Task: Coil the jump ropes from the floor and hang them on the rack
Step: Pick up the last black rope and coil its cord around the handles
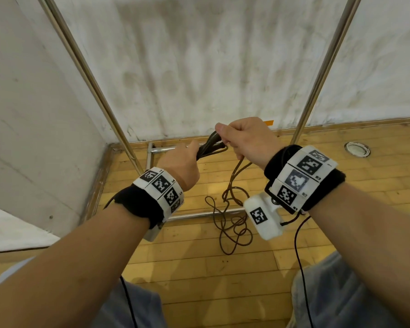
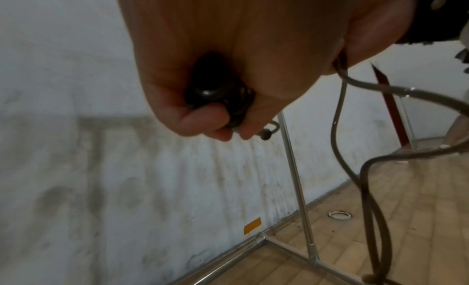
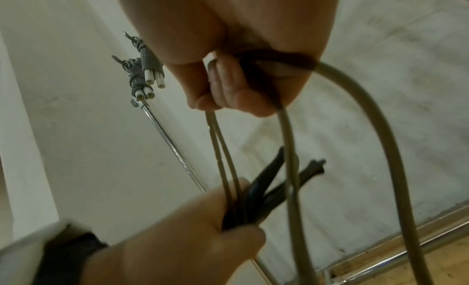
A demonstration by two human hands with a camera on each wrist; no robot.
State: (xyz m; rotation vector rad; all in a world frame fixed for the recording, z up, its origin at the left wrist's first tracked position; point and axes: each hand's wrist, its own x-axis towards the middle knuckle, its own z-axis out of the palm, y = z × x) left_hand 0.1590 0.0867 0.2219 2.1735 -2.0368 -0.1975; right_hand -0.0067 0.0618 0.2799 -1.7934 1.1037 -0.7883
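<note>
Right now the jump rope (image 1: 232,204) is partly gathered and partly loose: its two black handles (image 3: 256,199) and a few cord strands are bunched together in the left hand (image 1: 180,166), while the remaining cord drops from the right hand (image 1: 246,140) and lies in tangled loops on the wooden floor (image 1: 199,268) between the person's knees. The left hand is closed in a fist round the handles, fingers curled tight under them as the left wrist view shows. The right hand, just beside and slightly above the left, is also closed, pinching cord strands between thumb and curled fingers; in the right wrist view one loop arcs out of that hand and hangs down past the handles.

Behind both hands stands the metal rack (image 1: 317,79), its two slanted poles rising against a stained white wall (image 1: 199,55) and its base bars resting on the floor. Up on the rack, seen from the right wrist, grey-and-white handles of other ropes (image 3: 144,72) hang bundled. An orange tag (image 2: 252,225) sticks to the wall near the skirting, and a round metal fitting (image 1: 357,149) sits in the floor to the right.
</note>
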